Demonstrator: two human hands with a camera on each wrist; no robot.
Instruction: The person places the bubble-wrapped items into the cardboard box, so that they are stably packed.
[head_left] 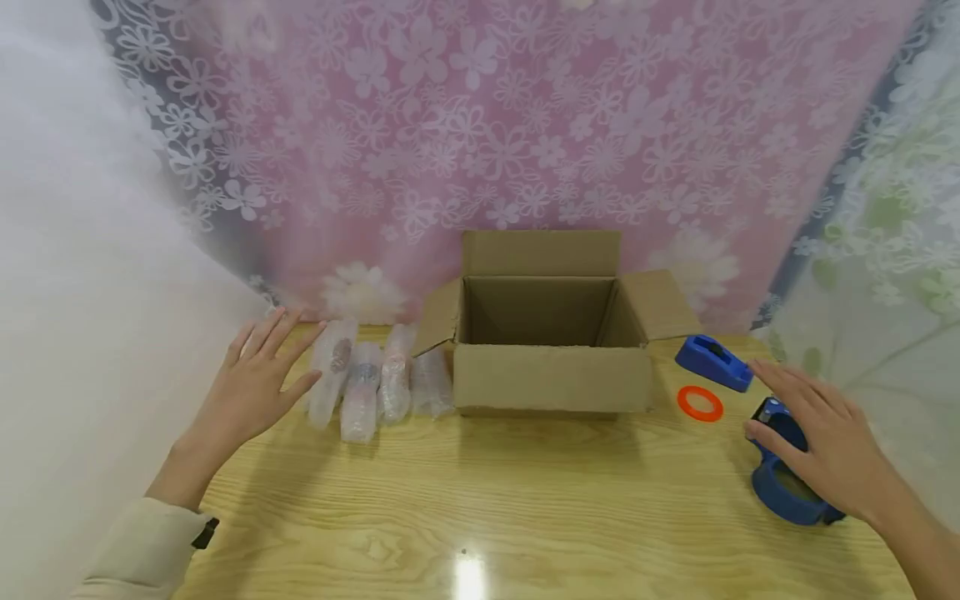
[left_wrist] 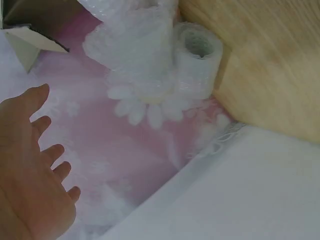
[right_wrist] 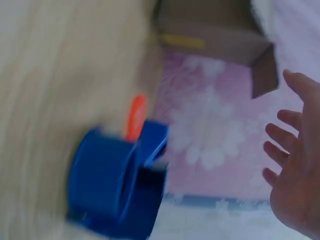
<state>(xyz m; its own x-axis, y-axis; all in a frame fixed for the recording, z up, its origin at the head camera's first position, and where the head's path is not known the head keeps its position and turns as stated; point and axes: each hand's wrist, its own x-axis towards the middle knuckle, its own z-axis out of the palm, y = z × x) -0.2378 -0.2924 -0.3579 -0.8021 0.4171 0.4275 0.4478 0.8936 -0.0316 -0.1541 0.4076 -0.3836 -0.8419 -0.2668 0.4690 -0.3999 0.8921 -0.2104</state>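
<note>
My left hand (head_left: pixel 251 387) is held with fingers spread and straight, just left of several bubble-wrapped items (head_left: pixel 360 392) lying side by side. In the left wrist view a rolled piece of bubble wrap (left_wrist: pixel 197 65) stands beside them, and the hand holds nothing. My right hand (head_left: pixel 832 437), fingers extended and nothing gripped, overlaps a large blue tape dispenser (head_left: pixel 787 496) in the head view; the right wrist view shows it apart from that dispenser. Between the hands stands a cardboard box (head_left: pixel 551 379) with its flaps folded out.
A small blue tape dispenser (head_left: pixel 712 364) and an orange ring (head_left: pixel 700 403) lie right of the box. The wooden table (head_left: pixel 420 517) reaches back to a pink floral curtain (head_left: pixel 487 125). White sheeting (head_left: pixel 97 292) hangs at the left.
</note>
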